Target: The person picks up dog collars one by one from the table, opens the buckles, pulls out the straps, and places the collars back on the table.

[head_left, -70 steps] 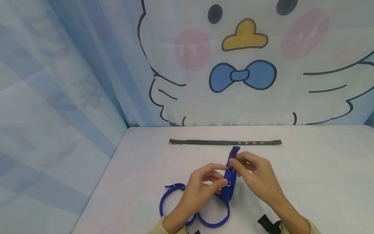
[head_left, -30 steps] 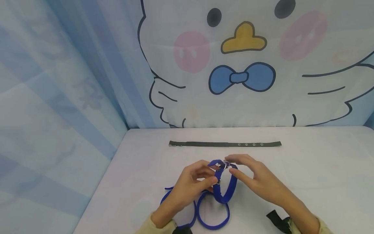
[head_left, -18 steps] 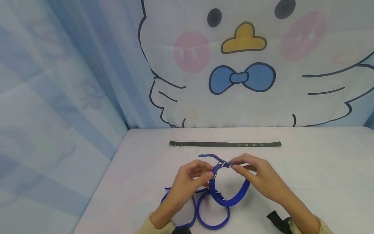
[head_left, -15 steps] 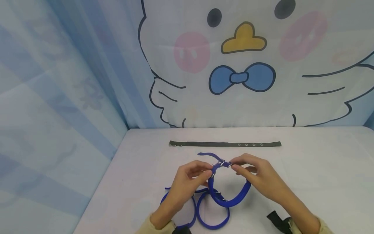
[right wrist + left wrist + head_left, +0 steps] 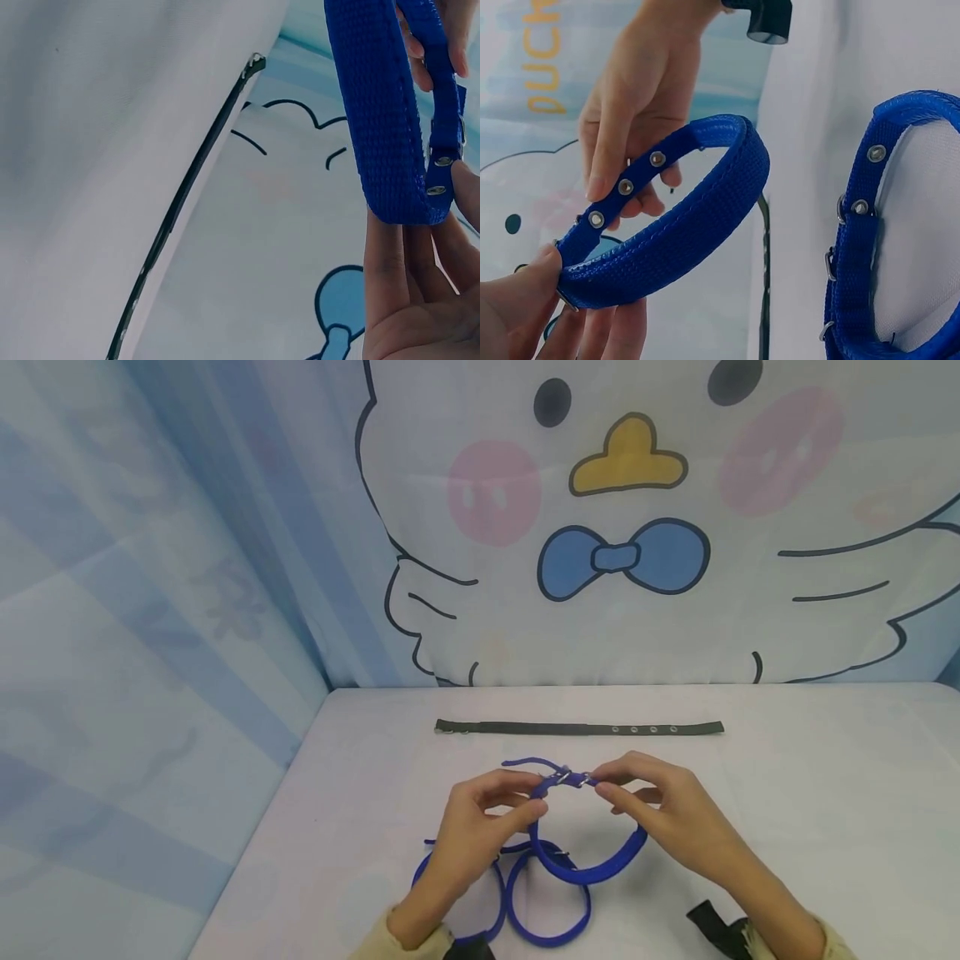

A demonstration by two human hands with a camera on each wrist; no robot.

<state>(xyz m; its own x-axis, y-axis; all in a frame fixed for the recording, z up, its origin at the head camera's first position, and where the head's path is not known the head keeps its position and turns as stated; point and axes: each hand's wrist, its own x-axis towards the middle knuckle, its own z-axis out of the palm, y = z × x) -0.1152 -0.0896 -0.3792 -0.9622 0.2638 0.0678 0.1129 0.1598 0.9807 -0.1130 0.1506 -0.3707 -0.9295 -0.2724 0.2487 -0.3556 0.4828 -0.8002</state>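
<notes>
Both hands hold a blue webbing pet collar [image 5: 600, 872], its band forming a round loop above the table. Its metal buckle is at the top, and the loose strap end [image 5: 525, 762] sticks out to the left. With thumb and fingers, the left hand [image 5: 480, 827] pinches the loop's left side by the buckle. On the other side the right hand [image 5: 671, 814] pinches the strap right of the buckle. Metal eyelets show along the collar [image 5: 694, 244] in the left wrist view. In the right wrist view the padded band [image 5: 375, 112] rises above the right palm.
Two more blue collars lie looped on the table, one [image 5: 551, 941] below the held collar and one [image 5: 501, 902] partly behind the left forearm. A dark green collar [image 5: 532, 727] lies straight at the back. A printed curtain [image 5: 637, 635] hangs behind the table.
The collar has turned from edge-on to a round loop facing the head camera, and it has widened. Its loose end now points left. The left hand has shifted left, away from the right.
</notes>
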